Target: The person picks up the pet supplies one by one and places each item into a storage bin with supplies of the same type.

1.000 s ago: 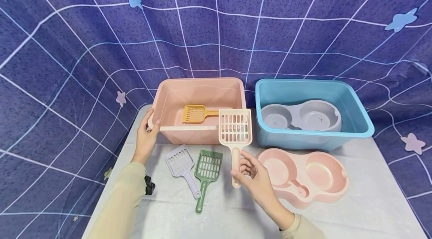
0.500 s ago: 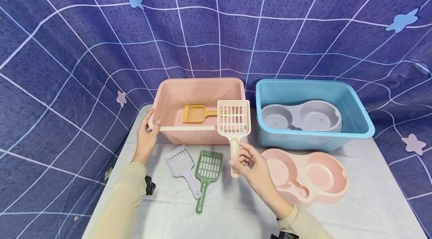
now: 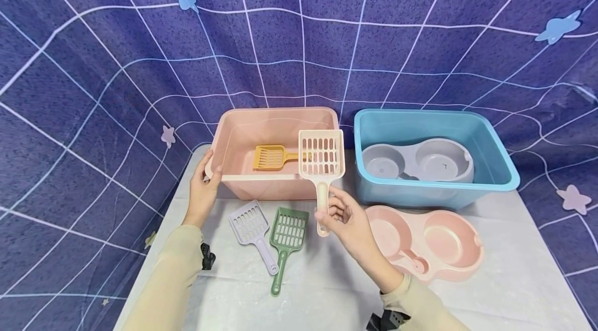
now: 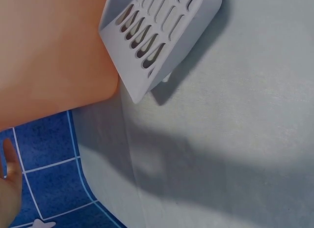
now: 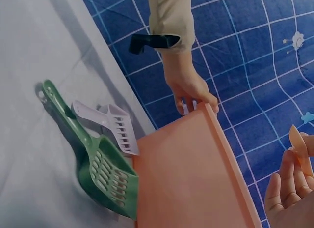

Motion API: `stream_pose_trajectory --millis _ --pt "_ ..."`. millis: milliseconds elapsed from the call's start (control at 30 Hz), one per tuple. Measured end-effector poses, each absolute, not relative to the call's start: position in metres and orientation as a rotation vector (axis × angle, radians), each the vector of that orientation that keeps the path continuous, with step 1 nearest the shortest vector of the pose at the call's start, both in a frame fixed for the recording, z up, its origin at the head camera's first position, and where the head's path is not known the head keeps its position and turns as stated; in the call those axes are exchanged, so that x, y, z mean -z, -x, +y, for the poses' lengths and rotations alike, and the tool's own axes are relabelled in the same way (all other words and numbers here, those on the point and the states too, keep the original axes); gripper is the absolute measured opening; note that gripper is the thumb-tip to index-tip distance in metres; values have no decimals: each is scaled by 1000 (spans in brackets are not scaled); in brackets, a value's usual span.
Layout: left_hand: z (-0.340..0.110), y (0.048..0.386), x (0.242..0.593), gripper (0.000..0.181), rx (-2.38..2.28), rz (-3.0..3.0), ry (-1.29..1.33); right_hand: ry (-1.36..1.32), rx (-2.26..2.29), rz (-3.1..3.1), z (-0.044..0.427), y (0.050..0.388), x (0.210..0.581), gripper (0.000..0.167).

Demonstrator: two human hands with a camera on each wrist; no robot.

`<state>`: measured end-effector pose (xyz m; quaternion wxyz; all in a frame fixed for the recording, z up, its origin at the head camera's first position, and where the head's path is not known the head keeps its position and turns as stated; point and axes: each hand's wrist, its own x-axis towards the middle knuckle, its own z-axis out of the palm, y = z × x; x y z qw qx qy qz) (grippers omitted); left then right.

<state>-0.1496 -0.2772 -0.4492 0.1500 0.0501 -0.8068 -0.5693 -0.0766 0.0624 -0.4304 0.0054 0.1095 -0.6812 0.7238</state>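
My right hand (image 3: 348,219) pinches the handle of a cream litter scoop (image 3: 321,153), its slotted head raised over the front right of a pink litter box (image 3: 261,188). The left hand (image 3: 203,188) grips that box's left rim near the front corner; in the right wrist view the same hand (image 5: 189,85) has its fingers at the rim's corner. Inside the box lies a yellow scoop (image 3: 269,158), its handle partly behind the cream one. A lilac scoop (image 3: 249,223) and a green scoop (image 3: 288,230) lie in front on the table, handle ends touching or overlapping.
A blue litter box (image 3: 434,192) stands to the right, holding a grey double bowl (image 3: 410,160). In front of it, near my right forearm, is a pink double bowl (image 3: 450,245). A purple patterned curtain (image 3: 280,35) hangs behind the white-covered table (image 3: 322,300).
My right hand has moved up and away from me, slightly left, carrying the cream scoop farther over the pink litter box. The left hand stays in place.
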Motion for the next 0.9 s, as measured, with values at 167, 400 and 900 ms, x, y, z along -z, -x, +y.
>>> stream_pose_trajectory --millis 167,400,900 --pt "-277 150 449 56 1635 -2317 -143 -349 -2280 -2133 62 80 428 62" --pt "-277 149 449 56 1622 -2333 -150 -263 -2343 -2128 61 84 424 64" --pt "-276 149 448 56 1636 -2322 -152 -249 -2330 -2174 59 93 416 65"
